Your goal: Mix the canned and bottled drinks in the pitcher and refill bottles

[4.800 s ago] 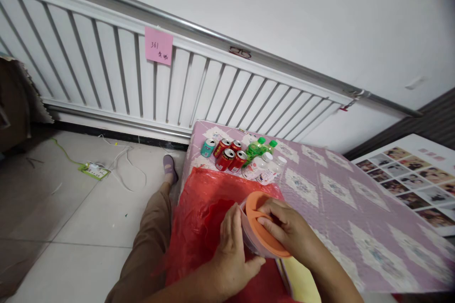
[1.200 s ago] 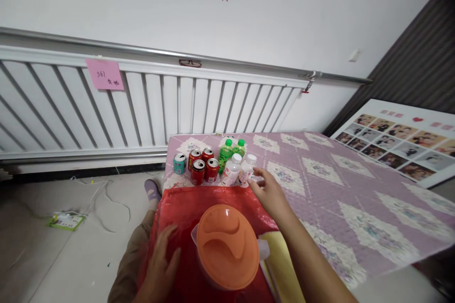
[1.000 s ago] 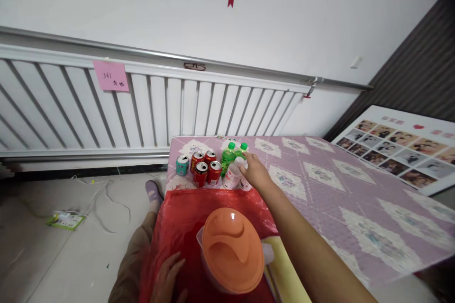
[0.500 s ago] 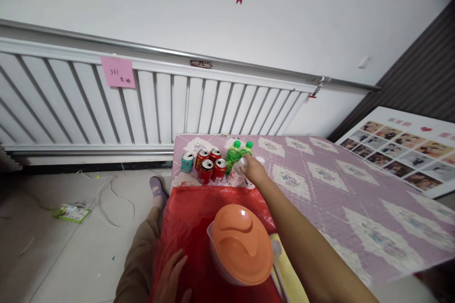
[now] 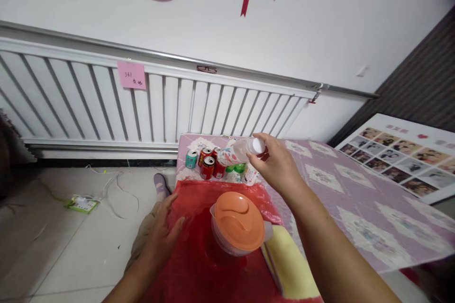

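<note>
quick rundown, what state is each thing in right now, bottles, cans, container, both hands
white-capped bottle: lifted off the table, tilted on its side, cap on
right hand: closed around the white-capped bottle
left hand: open, flat on the red plastic sheet
container: standing, orange lid on
red cans: upright
teal can: upright
green bottles: standing, mostly hidden

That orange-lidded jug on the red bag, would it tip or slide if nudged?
The orange-lidded jug looks like light plastic, so probably easy to shove. It sits on the crinkly red bag, likely slippery, so it may slide. Its wide body suggests it would not tip readily.
</note>
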The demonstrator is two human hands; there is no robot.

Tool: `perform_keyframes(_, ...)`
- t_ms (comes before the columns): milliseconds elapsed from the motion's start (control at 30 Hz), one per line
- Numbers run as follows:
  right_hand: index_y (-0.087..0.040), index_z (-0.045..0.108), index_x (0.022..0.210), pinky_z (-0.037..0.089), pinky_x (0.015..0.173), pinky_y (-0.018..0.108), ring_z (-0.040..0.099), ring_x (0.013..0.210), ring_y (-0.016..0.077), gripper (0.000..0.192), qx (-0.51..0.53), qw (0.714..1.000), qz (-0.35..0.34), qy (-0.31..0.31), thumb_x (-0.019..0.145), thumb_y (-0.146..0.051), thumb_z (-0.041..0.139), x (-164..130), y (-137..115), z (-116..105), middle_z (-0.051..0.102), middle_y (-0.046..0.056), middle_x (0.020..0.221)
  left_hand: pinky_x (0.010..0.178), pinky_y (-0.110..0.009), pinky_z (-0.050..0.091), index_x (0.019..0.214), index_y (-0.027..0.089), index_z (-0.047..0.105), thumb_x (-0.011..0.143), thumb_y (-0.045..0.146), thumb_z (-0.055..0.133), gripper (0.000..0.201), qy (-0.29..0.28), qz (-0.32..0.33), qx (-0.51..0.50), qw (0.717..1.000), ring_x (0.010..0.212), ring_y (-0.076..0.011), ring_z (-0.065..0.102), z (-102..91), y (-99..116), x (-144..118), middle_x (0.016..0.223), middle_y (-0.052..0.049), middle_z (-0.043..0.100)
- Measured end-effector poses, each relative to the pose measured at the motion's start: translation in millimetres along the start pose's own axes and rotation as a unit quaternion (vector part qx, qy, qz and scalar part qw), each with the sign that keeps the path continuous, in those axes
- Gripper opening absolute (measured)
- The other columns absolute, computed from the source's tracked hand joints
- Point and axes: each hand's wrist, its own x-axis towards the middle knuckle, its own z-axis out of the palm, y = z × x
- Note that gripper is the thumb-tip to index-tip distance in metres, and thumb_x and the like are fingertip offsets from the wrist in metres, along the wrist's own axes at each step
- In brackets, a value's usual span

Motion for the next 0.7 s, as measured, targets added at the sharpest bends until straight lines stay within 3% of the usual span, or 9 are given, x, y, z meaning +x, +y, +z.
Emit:
perform_keyframes(67,-0.021,0.057,0.124,0.052,0.074,0.036,0.066,0.09,0.0238,0.043,0.046,0.998,-0.035,0.009,0.082,-0.028,0.064,-15,-32,-7,0.067,0.011,0.115,0.11,-0.054,0.046,0.142,0.029,0.041,0.091,0.039,0.056,0.054,-0.007,0.036,0.031,0.999,0.133,-0.0281,0.052,-13.0,23,6,0.146,-0.01,0.05)
perform_keyframes(133,-0.023,0.057,0.123,0.053,0.077,0.037,0.066,0.095,0.0234,0.04,0.094,0.993,-0.078,-0.006,0.083,-0.027,0.064,-34,-63,-7,0.068,0.01,0.115,0.112,-0.057,0.042,0.147,0.03,0.035,0.089,0.04,0.06,0.064,0.022,0.093,0.069,0.993,0.139,-0.0312,0.045,-25.2,41,6,0.15,-0.011,0.045)
perform_keyframes(200,-0.024,0.059,0.118,0.054,0.081,0.036,0.066,0.099,0.0224,0.036,0.133,0.986,-0.081,-0.066,0.083,-0.023,0.063,-56,-90,-2,0.069,0.008,0.114,0.114,-0.059,0.039,0.15,0.027,0.031,0.084,0.042,0.068,0.077,0.046,0.157,0.106,0.981,0.142,-0.0351,0.04,-34.4,52,3,0.151,-0.014,0.043)
perform_keyframes(267,-0.023,0.059,0.119,0.054,0.085,0.035,0.066,0.099,0.0217,0.037,0.162,0.976,-0.081,-0.119,0.082,-0.022,0.066,-79,-108,7,0.07,0.007,0.11,0.113,-0.058,0.041,0.15,0.026,0.031,0.077,0.044,0.075,0.087,0.029,0.2,0.136,0.97,0.14,-0.0373,0.043,-40.0,54,-3,0.148,-0.016,0.047)
perform_keyframes(400,-0.02,0.061,0.12,0.053,0.086,0.034,0.067,0.099,0.0228,0.044,0.182,0.963,-0.031,-0.195,0.078,-0.021,0.074,-122,-120,23,0.072,0.007,0.11,0.1,-0.049,0.056,0.147,0.029,0.035,0.074,0.044,0.077,0.085,-0.062,0.205,0.151,0.965,0.124,-0.0341,0.061,-45.5,38,-23,0.135,-0.012,0.062)
perform_keyframes(533,-0.019,0.062,0.126,0.053,0.086,0.036,0.069,0.098,0.027,0.058,0.137,0.954,0.018,-0.268,0.073,-0.032,0.083,-156,-117,33,0.074,0.009,0.11,0.093,-0.04,0.061,0.145,0.03,0.039,0.073,0.042,0.079,0.083,-0.112,0.211,0.19,0.952,0.118,-0.0308,0.066,-51.8,12,-53,0.133,-0.012,0.064)
perform_keyframes(700,-0.022,0.071,0.107,0.053,0.084,0.037,0.07,0.093,0.0287,0.032,0.048,0.928,0.09,-0.358,0.082,-0.04,0.075,-188,-119,37,0.075,0.008,0.103,0.089,-0.035,0.062,0.14,0.029,0.047,0.064,0.039,0.085,0.086,-0.149,0.213,0.219,0.941,0.111,-0.0298,0.07,-55.5,-10,-88,0.129,-0.011,0.068)
